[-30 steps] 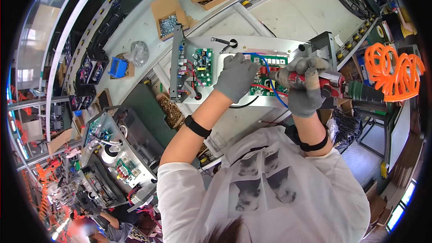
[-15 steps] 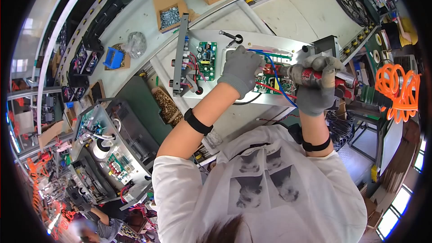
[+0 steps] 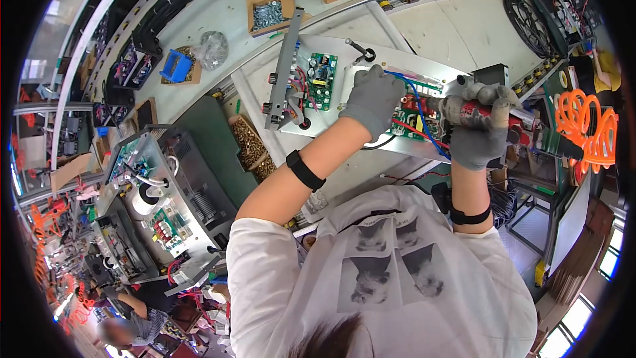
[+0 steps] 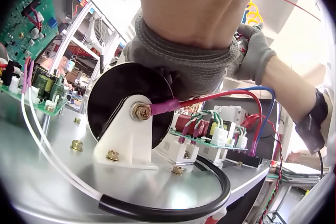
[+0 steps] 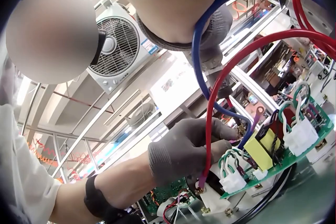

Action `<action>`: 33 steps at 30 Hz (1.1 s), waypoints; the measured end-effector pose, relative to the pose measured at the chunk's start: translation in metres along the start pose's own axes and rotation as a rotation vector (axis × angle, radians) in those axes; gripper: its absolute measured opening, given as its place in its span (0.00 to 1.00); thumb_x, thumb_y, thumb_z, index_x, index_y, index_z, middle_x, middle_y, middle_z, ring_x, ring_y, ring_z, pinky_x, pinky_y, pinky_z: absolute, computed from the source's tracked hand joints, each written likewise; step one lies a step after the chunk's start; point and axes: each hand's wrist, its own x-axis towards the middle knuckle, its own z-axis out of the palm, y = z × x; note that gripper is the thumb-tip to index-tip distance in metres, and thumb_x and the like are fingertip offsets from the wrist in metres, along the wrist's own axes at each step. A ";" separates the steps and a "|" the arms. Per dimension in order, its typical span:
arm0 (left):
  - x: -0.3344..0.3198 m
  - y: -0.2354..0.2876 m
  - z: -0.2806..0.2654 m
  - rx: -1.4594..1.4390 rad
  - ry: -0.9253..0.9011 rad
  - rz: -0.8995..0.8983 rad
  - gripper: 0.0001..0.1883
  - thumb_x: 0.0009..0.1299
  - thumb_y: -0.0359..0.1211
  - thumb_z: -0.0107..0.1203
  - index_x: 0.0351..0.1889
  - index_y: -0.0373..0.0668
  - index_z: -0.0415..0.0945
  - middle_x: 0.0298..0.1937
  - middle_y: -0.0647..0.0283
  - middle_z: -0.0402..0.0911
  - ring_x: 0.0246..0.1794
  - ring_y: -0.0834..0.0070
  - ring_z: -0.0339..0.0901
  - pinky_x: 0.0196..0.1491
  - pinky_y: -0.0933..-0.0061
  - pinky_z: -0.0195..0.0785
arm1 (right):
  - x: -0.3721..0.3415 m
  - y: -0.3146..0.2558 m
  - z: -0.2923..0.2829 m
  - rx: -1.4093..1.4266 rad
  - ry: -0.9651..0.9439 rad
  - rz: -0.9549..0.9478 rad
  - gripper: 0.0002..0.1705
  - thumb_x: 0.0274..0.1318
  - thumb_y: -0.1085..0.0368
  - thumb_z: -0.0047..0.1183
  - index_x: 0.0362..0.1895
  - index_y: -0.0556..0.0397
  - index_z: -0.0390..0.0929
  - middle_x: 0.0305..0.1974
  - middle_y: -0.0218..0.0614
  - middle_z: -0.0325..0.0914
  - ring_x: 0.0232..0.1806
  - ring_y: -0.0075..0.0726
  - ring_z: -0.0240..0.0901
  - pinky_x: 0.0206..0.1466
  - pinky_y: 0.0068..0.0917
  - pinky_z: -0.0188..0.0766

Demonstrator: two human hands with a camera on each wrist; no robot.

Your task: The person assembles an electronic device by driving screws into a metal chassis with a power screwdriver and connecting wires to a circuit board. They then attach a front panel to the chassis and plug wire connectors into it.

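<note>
The gloved left hand (image 3: 375, 101) is over the middle of a metal chassis (image 3: 430, 71), beside a green board (image 3: 324, 81). In the right wrist view, the left hand (image 5: 189, 148) pinches a blue wire (image 5: 197, 56) near its purple-sleeved ring end (image 5: 257, 116). The right hand (image 3: 482, 126) grips a red power driver (image 3: 467, 113) lying level, its front towards the left fingers. In the left wrist view, a black disc (image 4: 113, 92) on a white bracket (image 4: 126, 148) stands below the left hand (image 4: 178, 66). Whether the driver tip touches anything cannot be told.
Boxes of screws (image 3: 268, 14) and a blue tray (image 3: 177, 66) stand at the back left. Another open chassis (image 3: 192, 225) is at the left. An orange coiled hose (image 3: 586, 129) hangs at the right. A second person (image 3: 142, 321) is at lower left.
The head view has shifted, so the chassis and both hands appear further right. The left hand stays over the same part of the chassis, and the right hand keeps its grip on the driver.
</note>
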 end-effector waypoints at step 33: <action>0.003 0.005 -0.019 0.019 -0.050 -0.114 0.09 0.52 0.34 0.57 0.31 0.54 0.82 0.43 0.66 0.73 0.54 0.64 0.65 0.53 0.60 0.57 | -0.003 0.029 0.016 -0.283 -0.178 0.205 0.13 0.45 0.78 0.57 0.38 0.60 0.71 0.28 0.38 0.75 0.20 0.25 0.68 0.20 0.22 0.65</action>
